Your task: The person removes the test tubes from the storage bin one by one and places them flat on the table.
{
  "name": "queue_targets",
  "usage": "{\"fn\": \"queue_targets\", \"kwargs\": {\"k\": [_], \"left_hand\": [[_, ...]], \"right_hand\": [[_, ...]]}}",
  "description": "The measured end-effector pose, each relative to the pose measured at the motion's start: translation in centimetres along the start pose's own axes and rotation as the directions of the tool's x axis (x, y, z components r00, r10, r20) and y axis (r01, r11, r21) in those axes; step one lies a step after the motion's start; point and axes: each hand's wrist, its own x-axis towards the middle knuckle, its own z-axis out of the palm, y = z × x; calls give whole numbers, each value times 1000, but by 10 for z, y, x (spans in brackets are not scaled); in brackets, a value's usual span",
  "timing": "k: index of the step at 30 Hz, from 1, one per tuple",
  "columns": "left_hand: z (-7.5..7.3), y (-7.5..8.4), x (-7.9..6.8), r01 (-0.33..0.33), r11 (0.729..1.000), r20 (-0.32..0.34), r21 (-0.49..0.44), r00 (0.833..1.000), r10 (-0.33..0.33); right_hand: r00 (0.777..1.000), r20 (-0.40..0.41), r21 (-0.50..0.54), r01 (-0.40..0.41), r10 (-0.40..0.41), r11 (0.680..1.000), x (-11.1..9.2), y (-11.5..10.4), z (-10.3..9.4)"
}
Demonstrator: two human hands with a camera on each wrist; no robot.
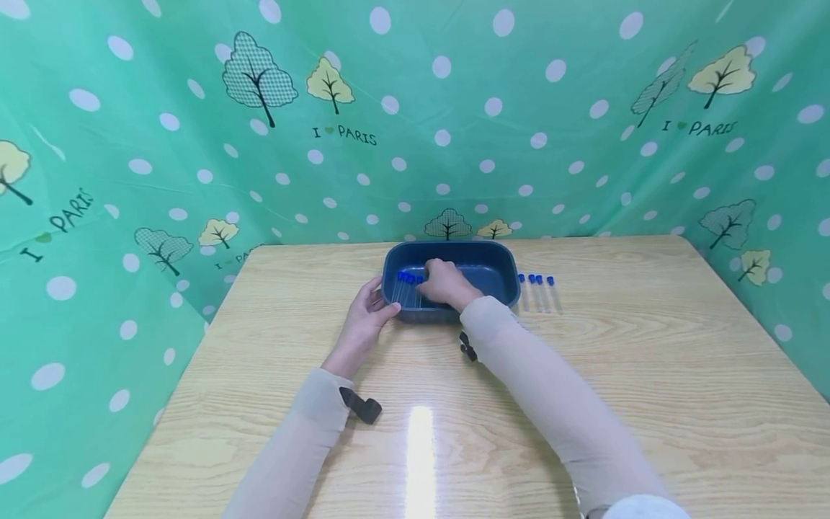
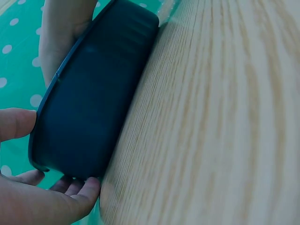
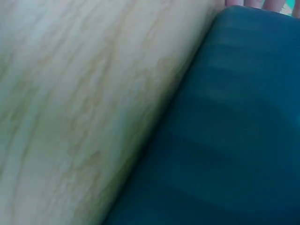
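Pale sleeves [image 1: 285,447] are occupying the near part of the head view, with a black wrist mount [image 1: 368,409] sitting at the left cuff and a second mount [image 1: 468,347] showing beside the right cuff. Under them the wooden table [image 1: 616,375] is carrying a bright streak of glare. Farther out, the left hand [image 1: 364,321] is gripping the left end of a dark blue tray [image 1: 483,277], its thumb pressing on the rim and its other fingers bending along the outside wall. Over the near wall, the right hand [image 1: 447,283] is hanging inside the tray with fingers bent downward; I cannot tell whether they are pinching a tube or only touching one. Just left of those fingers, several blue-capped tubes [image 1: 400,277] are lying side by side in the tray's left part, their long axes running near to far and their caps facing away from the person. The left hand is resting on their other side, with the tray wall standing between. Beyond the right end, four loose tubes [image 1: 532,279] are lying roughly parallel, the right hand being nearer. Behind everything, a green dotted curtain [image 1: 454,155] is hanging
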Motion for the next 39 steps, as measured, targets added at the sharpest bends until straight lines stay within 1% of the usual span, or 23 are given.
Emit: {"fn": "queue_targets", "kwargs": {"k": [4,7,11,18,26,39], "left_hand": [[1,1,-1,5,1000,-4,0,1000,-5],[1,2,-2,13,1000,-8,9,1000,-13],[0,2,-1,19,1000,-8,17,1000,-19],[0,1,0,11,1000,-7,18,1000,-11],[0,1,0,11,1000,-10,28,1000,-11],[0,3,-1,8,1000,-7,24,1000,-8]], "right_hand": [[1000,8,-17,-11,11,1000,2,-1,4],[1000,9,-7,-18,18,1000,4,-2,5],[1000,1,-5,-23,23,1000,6,-3,8],[999,-17,-34,-27,27,999,9,-4,12],[999,-12,-78,-37,36,996,8,-8,12],[997,-11,-115,-76,75,990,9,-10,12]]}}
